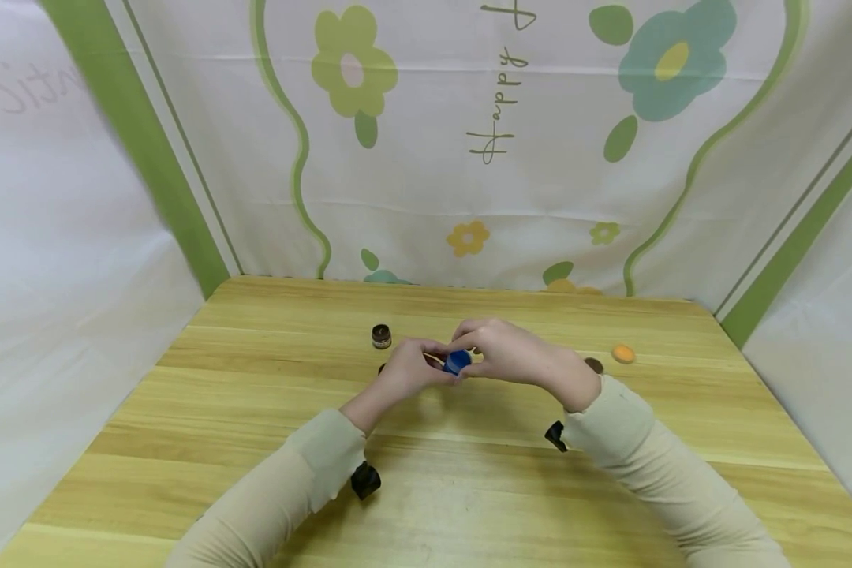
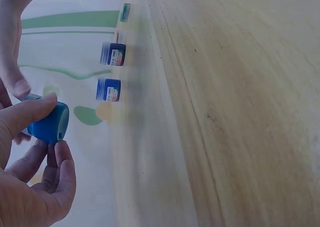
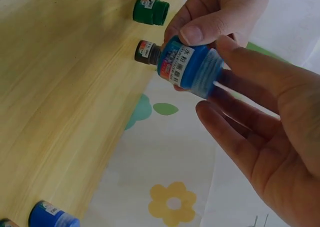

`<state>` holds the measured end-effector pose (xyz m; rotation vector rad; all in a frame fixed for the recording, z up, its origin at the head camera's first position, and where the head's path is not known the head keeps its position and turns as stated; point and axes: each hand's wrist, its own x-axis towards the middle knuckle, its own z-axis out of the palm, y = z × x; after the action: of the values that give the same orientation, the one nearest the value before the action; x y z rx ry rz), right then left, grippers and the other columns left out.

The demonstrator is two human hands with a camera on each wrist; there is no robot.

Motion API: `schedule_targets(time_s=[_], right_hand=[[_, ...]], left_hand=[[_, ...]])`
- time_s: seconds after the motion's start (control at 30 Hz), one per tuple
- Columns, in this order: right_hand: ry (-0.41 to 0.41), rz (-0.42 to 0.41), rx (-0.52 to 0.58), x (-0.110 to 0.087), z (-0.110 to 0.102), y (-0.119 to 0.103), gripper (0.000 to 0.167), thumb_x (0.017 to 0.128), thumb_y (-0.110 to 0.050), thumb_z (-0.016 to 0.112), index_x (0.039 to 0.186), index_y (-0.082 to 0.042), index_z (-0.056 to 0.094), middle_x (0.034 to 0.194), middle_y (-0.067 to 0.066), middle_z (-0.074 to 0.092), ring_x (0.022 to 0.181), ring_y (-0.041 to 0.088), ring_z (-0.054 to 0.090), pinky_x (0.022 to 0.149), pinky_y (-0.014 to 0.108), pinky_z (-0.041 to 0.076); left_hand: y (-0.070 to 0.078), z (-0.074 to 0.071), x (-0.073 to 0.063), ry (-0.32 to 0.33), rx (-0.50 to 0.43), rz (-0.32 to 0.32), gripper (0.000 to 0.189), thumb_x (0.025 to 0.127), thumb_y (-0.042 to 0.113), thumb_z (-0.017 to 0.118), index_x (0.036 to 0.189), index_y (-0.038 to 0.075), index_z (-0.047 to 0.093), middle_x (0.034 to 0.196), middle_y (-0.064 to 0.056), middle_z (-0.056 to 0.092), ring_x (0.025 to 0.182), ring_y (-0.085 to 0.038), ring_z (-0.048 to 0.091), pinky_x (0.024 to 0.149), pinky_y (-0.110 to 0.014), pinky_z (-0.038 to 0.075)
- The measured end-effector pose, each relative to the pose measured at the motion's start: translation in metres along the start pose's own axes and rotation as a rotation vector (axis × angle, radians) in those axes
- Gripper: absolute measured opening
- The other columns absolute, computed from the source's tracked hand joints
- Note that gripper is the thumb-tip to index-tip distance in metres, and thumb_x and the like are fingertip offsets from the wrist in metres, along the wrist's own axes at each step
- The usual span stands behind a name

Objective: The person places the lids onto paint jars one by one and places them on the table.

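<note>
A small blue gouache paint jar (image 1: 457, 362) with a white label is held above the table between both hands. My left hand (image 1: 408, 368) pinches its blue body, thumb on one side and fingertips on the other, as the left wrist view shows. The clear lid (image 3: 207, 74) points toward my right hand (image 1: 507, 355). That hand's thumb and fingers are bent around the lid's edge. In the right wrist view the remaining fingers (image 3: 232, 137) of the right hand spread below the lid. Whether the lid is loose cannot be seen.
A dark jar (image 1: 381, 337) stands beyond my left hand. An orange round piece (image 1: 622, 353) and a dark one (image 1: 594, 365) lie at the right. Wrist views show a green jar (image 3: 150, 10) and blue jars (image 2: 108, 89). A printed curtain (image 1: 412, 173) hangs behind the table (image 1: 440, 489).
</note>
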<state>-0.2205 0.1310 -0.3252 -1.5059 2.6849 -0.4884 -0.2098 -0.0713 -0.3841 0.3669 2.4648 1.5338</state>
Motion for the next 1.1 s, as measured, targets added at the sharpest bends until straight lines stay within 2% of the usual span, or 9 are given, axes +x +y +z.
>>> schedule_targets(time_s=[0.13,0.23,0.4,0.5,0.63,0.73,0.8,1.0,1.1], right_hand=[[-0.001,-0.044,0.003,-0.0021,-0.0022,-0.0004,0.035,0.088,0.0,0.08,0.122,0.0,0.074,0.116,0.01,0.069,0.105,0.025,0.068,0.086,0.034,0.058],[-0.005,-0.053,0.01,-0.0028,-0.003,-0.0012,0.032,0.088,0.002,0.079,0.12,0.0,0.075,0.114,0.01,0.069,0.103,0.025,0.069,0.085,0.034,0.058],[-0.018,0.033,0.003,-0.003,-0.0032,-0.0032,0.026,0.089,-0.01,0.082,0.113,-0.001,0.077,0.103,0.004,0.069,0.09,0.019,0.068,0.076,0.028,0.056],[-0.023,0.071,-0.016,-0.0032,-0.0025,-0.0039,0.027,0.089,-0.016,0.083,0.112,-0.002,0.078,0.101,0.003,0.069,0.087,0.02,0.067,0.074,0.025,0.055],[-0.02,0.012,-0.026,-0.0044,-0.0013,-0.0026,0.036,0.087,-0.011,0.084,0.121,-0.002,0.075,0.111,0.008,0.071,0.098,0.023,0.069,0.081,0.029,0.057],[-0.019,-0.059,-0.019,-0.0055,-0.0009,-0.0013,0.035,0.088,-0.003,0.081,0.122,-0.002,0.075,0.116,0.01,0.07,0.104,0.024,0.069,0.085,0.031,0.058],[-0.017,-0.076,-0.017,-0.0059,-0.0009,-0.0012,0.032,0.088,0.0,0.08,0.12,-0.001,0.075,0.115,0.01,0.07,0.103,0.024,0.069,0.084,0.03,0.058],[-0.037,0.03,-0.034,-0.0057,-0.0005,-0.0038,0.034,0.088,-0.013,0.083,0.12,-0.002,0.076,0.102,0.004,0.068,0.091,0.018,0.068,0.076,0.026,0.057],[-0.026,0.039,-0.059,-0.0056,0.0007,-0.004,0.039,0.087,-0.019,0.085,0.122,-0.003,0.076,0.101,0.003,0.069,0.089,0.017,0.068,0.076,0.026,0.056]], left_hand=[[0.0002,0.0004,-0.0003,-0.002,-0.002,-0.006,0.042,0.082,0.013,0.089,0.121,0.003,0.074,0.105,-0.006,0.072,0.094,-0.019,0.068,0.079,-0.034,0.058],[0.0009,0.0007,-0.0004,-0.002,-0.002,-0.018,0.043,0.082,0.013,0.089,0.121,0.003,0.074,0.104,-0.005,0.073,0.093,-0.018,0.068,0.078,-0.034,0.058],[0.0022,0.002,-0.0016,-0.011,-0.007,-0.016,0.044,0.082,0.014,0.089,0.122,0.002,0.074,0.105,-0.006,0.072,0.093,-0.019,0.068,0.077,-0.033,0.059],[0.0026,0.004,-0.0024,-0.01,-0.015,-0.016,0.043,0.083,0.014,0.088,0.121,0.001,0.074,0.105,-0.006,0.071,0.092,-0.019,0.068,0.077,-0.033,0.059],[0.0019,0.005,-0.003,-0.009,-0.016,-0.022,0.043,0.083,0.014,0.088,0.121,0.002,0.074,0.106,-0.006,0.071,0.095,-0.019,0.068,0.079,-0.034,0.059],[0.0015,0.0047,-0.0032,-0.012,-0.012,-0.017,0.041,0.083,0.015,0.088,0.12,0.004,0.075,0.106,-0.005,0.071,0.096,-0.02,0.068,0.08,-0.035,0.058],[0.0015,0.0048,-0.003,-0.013,-0.013,-0.013,0.039,0.083,0.015,0.088,0.118,0.005,0.075,0.105,-0.004,0.071,0.095,-0.019,0.068,0.079,-0.035,0.058],[0.0019,0.0045,-0.0024,-0.017,-0.024,-0.017,0.044,0.083,0.014,0.088,0.122,0.002,0.073,0.105,-0.006,0.071,0.093,-0.019,0.067,0.078,-0.033,0.059],[0.0012,0.0044,-0.0023,-0.021,-0.031,-0.019,0.044,0.083,0.014,0.088,0.123,0.001,0.073,0.105,-0.005,0.071,0.093,-0.018,0.067,0.078,-0.033,0.059]])
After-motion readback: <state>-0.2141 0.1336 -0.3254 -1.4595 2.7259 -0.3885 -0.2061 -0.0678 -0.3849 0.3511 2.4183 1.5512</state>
